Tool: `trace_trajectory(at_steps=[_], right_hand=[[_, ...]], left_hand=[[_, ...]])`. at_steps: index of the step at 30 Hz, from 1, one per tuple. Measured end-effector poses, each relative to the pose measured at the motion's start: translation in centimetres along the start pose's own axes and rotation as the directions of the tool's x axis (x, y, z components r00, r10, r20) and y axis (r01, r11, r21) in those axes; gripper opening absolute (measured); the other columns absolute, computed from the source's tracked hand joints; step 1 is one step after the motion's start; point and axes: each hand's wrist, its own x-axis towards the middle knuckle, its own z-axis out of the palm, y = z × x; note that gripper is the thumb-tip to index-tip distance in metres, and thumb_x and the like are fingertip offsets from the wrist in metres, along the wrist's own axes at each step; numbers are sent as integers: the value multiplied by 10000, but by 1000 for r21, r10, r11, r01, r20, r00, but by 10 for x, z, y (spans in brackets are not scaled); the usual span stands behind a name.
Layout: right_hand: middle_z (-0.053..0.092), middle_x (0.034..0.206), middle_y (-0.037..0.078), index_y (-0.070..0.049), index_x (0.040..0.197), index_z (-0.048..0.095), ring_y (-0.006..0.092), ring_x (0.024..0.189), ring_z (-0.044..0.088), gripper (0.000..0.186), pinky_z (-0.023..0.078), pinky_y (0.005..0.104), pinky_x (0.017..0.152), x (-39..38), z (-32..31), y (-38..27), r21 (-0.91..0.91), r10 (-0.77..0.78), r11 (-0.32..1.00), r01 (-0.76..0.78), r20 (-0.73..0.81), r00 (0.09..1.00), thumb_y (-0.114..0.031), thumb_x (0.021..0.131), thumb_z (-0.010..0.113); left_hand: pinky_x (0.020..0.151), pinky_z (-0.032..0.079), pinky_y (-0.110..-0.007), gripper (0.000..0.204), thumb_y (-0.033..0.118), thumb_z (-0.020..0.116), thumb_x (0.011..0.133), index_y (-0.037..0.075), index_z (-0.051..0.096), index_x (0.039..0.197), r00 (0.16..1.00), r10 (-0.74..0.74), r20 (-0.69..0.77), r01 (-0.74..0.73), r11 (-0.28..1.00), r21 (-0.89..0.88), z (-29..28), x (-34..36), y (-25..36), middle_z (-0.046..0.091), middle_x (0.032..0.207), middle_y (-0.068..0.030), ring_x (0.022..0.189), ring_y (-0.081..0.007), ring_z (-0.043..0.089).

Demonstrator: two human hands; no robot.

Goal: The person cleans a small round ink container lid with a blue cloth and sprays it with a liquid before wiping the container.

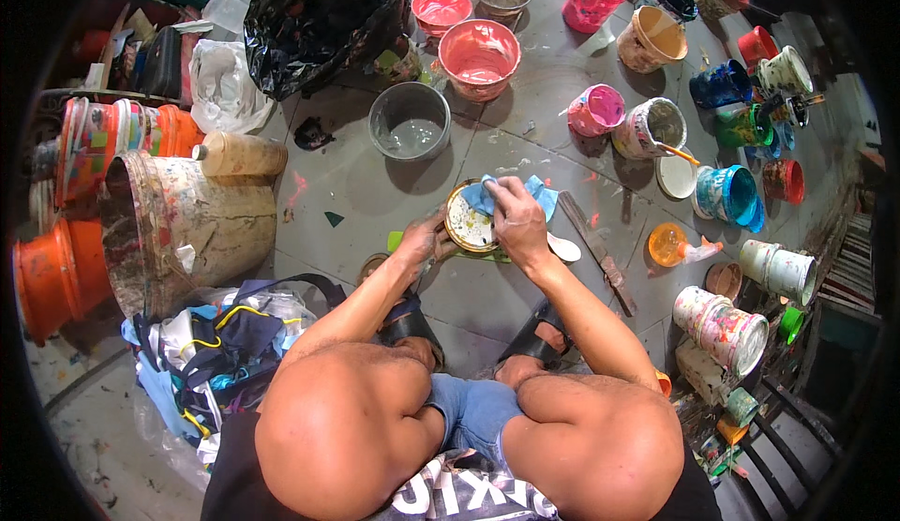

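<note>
Between my knees, my left hand point(424, 244) grips the left rim of a round tin lid point(466, 228), whitish inside with dark and yellow paint spots. My right hand point(520, 223) pinches a light blue cloth point(481, 196) against the lid's far right part; a loose end of it sticks out beyond my fingers. Something lime green point(395, 240) shows below the lid, mostly covered. Beside my right wrist lies a white, spoon-shaped piece point(564, 247). A paint-stained wooden strip point(598, 254) rests on the tiles to the right.
Ahead stand a grey bucket point(410, 123), a bucket of coral paint point(479, 60) and a black bag point(323, 29). Several paint pots, including a pink one point(596, 111), spread along the right. At left are a large stained drum point(192, 230) and a heap of cloth scraps point(220, 348).
</note>
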Motion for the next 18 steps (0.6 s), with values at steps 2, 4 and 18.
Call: trace_trajectory(at_steps=[2, 4, 18], right_hand=[[606, 1154, 174, 38, 1287, 636, 370, 1064, 619, 385, 528, 423, 907, -11, 9, 5, -71, 57, 996, -56, 4, 998, -34, 909, 644], [595, 1122, 193, 49, 1297, 623, 388, 1113, 594, 417, 494, 433, 975, -16, 14, 5, -39, 109, 993, -109, -2, 994, -48, 894, 670], [699, 1043, 209, 12, 1094, 737, 388, 967, 679, 238, 514, 442, 879, -3, 26, -7, 428, 331, 875, -228, -185, 925, -61, 871, 695]], left_hand=[[997, 588, -433, 427, 223, 593, 1065, -43, 531, 1393, 998, 42, -37, -41, 999, 24, 12, -8, 4, 619, 1356, -127, 1198, -249, 647], [997, 591, -412, 422, 219, 602, 1062, -42, 540, 1388, 998, 39, -39, -36, 995, 89, 10, -10, 9, 626, 1340, -119, 1187, -230, 650], [943, 592, -321, 434, 253, 625, 1056, -7, 585, 1402, 986, 151, 72, -166, 914, 371, 37, -28, 23, 688, 1205, -74, 1070, -166, 672]])
